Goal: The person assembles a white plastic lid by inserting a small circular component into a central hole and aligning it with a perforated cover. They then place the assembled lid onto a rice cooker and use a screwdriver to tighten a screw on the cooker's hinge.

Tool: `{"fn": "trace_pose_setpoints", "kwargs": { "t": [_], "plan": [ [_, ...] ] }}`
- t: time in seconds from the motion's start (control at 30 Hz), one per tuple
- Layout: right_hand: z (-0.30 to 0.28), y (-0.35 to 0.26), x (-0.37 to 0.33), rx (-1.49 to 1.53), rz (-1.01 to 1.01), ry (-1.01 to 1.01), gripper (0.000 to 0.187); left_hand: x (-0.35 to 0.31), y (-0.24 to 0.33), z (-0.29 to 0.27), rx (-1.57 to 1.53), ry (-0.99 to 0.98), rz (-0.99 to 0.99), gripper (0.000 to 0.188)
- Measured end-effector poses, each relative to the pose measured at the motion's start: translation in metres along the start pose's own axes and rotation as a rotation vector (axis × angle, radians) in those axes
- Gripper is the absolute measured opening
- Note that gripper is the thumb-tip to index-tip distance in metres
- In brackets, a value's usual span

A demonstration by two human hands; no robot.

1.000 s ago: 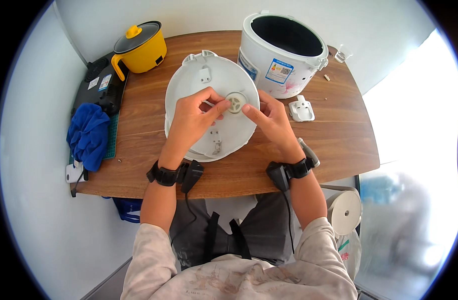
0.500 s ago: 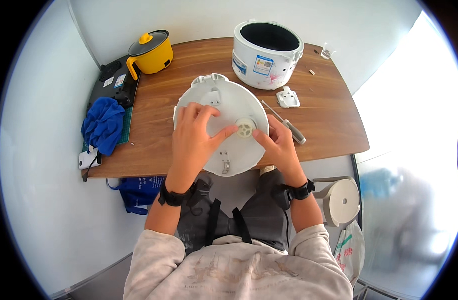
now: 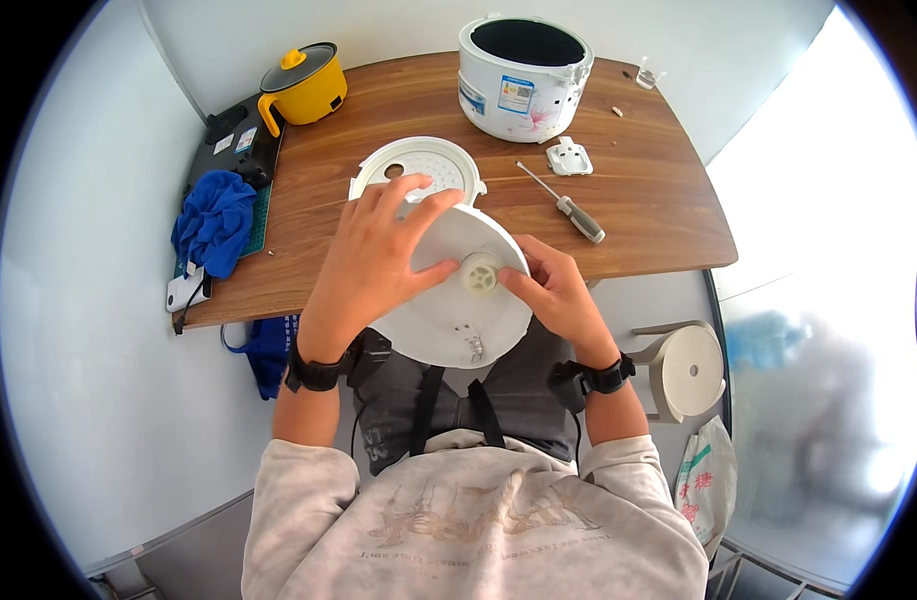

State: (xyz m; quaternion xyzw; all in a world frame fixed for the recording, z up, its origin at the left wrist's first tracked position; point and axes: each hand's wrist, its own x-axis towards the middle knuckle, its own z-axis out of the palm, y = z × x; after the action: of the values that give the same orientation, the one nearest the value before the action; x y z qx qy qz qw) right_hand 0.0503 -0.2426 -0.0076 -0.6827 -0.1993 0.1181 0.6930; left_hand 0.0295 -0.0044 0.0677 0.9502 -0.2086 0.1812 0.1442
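Observation:
A round white rice cooker lid cover (image 3: 434, 330) is tilted over my lap at the table's front edge, its hollow inner side showing. Near its right side sits a pale round spoked vent piece (image 3: 481, 278). My right hand (image 3: 551, 290) grips the right rim, thumb on the inner side beside the vent piece. Across the cover's left and upper edge lies my left hand (image 3: 374, 260), fingers bent and thumb tip at the vent piece; it hides part of the rim. Just behind, a round white inner lid plate (image 3: 429, 160) with a hole lies on the table, partly covered.
The white rice cooker body (image 3: 524, 85) stands at the back. A small white plastic part (image 3: 569, 157) and a screwdriver (image 3: 569, 205) lie to the right. At left are a yellow pot (image 3: 309, 85) and a blue cloth (image 3: 215, 222). A stool (image 3: 691, 370) stands right of me.
The lid cover has come toward me, away from the inner lid plate, which now shows on the table behind it. Both hands moved with the cover. The view has shifted slightly.

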Motion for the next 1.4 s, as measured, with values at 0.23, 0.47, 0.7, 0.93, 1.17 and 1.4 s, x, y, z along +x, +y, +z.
{"fn": "trace_pose_setpoints", "kwargs": {
  "t": [0.23,0.47,0.7,0.93,1.17,1.4],
  "plan": [
    [-0.002,0.005,0.003,-0.037,0.054,-0.017,0.034,-0.008,0.009,0.003,-0.062,-0.062,-0.109,0.071],
    [-0.005,0.007,0.003,-0.031,0.070,-0.006,0.033,-0.013,0.004,0.021,-0.072,-0.010,-0.117,0.071],
    [-0.006,0.009,0.000,-0.157,0.074,0.045,0.035,-0.011,0.015,0.021,-0.051,-0.082,-0.222,0.067],
    [-0.007,0.009,0.002,-0.092,0.059,0.053,0.036,0.011,0.021,0.004,0.074,-0.509,-0.354,0.068],
    [-0.009,0.009,0.010,-0.261,0.082,-0.056,0.033,0.008,-0.006,0.031,-0.311,-0.602,-0.205,0.062],
    [-0.011,0.009,0.016,-0.253,0.160,-0.105,0.031,0.010,-0.019,0.047,-0.771,-0.698,-0.315,0.053]
  ]
}}
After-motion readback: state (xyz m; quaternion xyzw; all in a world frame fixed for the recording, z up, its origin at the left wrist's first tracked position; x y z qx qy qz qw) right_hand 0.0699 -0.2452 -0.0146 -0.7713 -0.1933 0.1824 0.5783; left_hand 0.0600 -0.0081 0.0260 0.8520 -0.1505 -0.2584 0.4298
